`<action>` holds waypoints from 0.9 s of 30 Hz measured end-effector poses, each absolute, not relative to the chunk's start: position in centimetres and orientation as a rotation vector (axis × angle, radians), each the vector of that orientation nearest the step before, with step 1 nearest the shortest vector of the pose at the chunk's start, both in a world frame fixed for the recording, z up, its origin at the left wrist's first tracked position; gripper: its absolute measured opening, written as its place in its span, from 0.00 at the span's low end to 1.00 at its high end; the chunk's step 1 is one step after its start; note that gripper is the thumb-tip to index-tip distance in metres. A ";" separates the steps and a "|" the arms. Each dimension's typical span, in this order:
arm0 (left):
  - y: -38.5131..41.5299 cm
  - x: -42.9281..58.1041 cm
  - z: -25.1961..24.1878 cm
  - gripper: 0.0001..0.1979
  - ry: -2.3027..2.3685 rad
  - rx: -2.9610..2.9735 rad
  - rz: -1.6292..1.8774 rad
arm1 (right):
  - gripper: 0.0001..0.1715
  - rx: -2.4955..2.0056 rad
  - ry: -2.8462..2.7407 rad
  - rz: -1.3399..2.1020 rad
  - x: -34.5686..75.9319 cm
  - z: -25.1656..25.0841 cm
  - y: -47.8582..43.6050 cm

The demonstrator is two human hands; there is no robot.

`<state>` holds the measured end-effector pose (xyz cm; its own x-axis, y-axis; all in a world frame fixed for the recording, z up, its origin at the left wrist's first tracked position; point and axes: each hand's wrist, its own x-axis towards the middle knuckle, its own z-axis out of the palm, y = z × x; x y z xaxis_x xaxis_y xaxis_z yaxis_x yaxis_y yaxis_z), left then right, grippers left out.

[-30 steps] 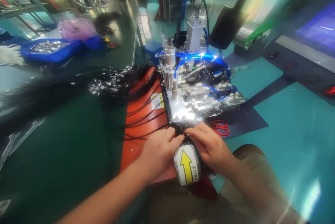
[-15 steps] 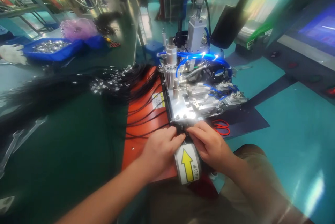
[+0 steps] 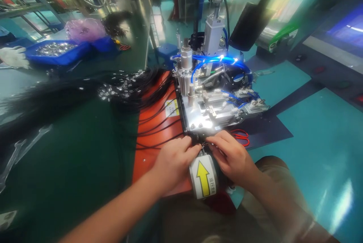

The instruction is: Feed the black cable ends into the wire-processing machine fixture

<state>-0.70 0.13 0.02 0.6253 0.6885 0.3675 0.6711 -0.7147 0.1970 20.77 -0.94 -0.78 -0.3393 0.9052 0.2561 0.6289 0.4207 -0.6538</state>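
My left hand (image 3: 176, 161) is closed at the front edge of a metal machine (image 3: 204, 112), its thumb and forefinger pressed together low over the track. What those fingers hold is too small to make out. My right hand (image 3: 233, 156) faces it from the other side, fingers bent into a pinch around something hidden. Just below the fingertips sits a round cover with a yellow arrow label (image 3: 203, 178). Thin black cables (image 3: 159, 127) run across the orange plate (image 3: 147, 171) toward the machine, left of my hands.
A thick bundle of black cables (image 3: 70, 91) lies across the green table (image 3: 70, 167), with wrenches (image 3: 25, 152) at its left. Farther back is a blue tray (image 3: 76, 58) of small metal parts. Red-handled scissors (image 3: 241, 136) lie beside the machine. Blue air hoses (image 3: 218, 60) loop over it.
My right hand has shifted slightly to the right, so the gap between the fingertips is a little wider. My left hand has stayed almost still.
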 end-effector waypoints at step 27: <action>0.1 -0.6 0.2 0.17 1.158 2.912 0.482 | 0.10 -1.367 -1.783 0.833 20.5 -0.4 -0.3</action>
